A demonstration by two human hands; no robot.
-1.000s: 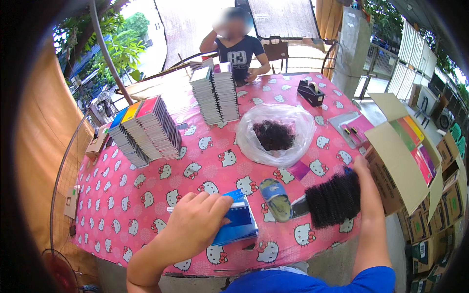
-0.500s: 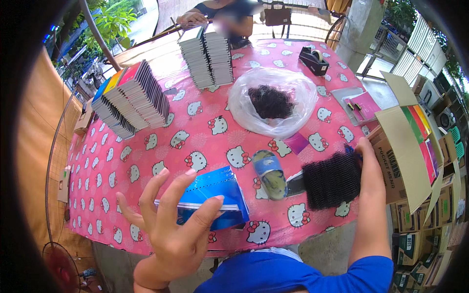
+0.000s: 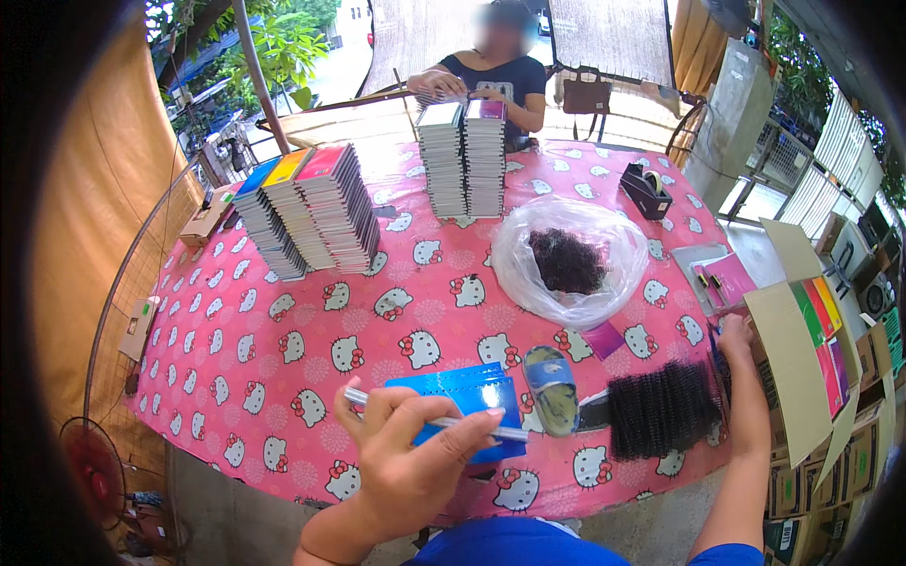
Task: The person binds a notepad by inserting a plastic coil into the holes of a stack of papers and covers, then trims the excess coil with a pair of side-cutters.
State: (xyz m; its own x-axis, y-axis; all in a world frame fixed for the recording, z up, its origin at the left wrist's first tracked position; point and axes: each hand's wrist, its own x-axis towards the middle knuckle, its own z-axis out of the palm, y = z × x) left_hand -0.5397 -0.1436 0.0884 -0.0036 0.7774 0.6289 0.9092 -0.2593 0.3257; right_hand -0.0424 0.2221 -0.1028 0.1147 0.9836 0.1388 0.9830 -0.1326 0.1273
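Observation:
My left hand [image 3: 406, 462] grips a thin memo notebook [image 3: 514, 435] edge-on, its white page edge showing between thumb and fingers. Just beyond and under it lie blue-covered notebook pieces [image 3: 491, 391] with a row of punched holes. At the right side of the table, my right hand [image 3: 735, 336] is closed beside the open carton; a dark bluish thing shows at its fingers, too small to make out. A bundle of black spiral binding coils [image 3: 662, 412] lies just nearer than that hand. A worn slipper [image 3: 550, 391] rests left of the coils.
Tall notebook stacks stand at the left [image 3: 311, 222] and far middle [image 3: 462, 165]. A plastic bag [image 3: 618, 300] holds loose black coils. A tape dispenser [image 3: 645, 192] sits far right, near an open carton [image 3: 793, 330] of notebooks. Across the table sits another person [image 3: 510, 90].
My left hand has closed on a notebook, lifting it over the blue pieces; before, its fingers were spread. The view has tilted up. My right hand stays by the carton.

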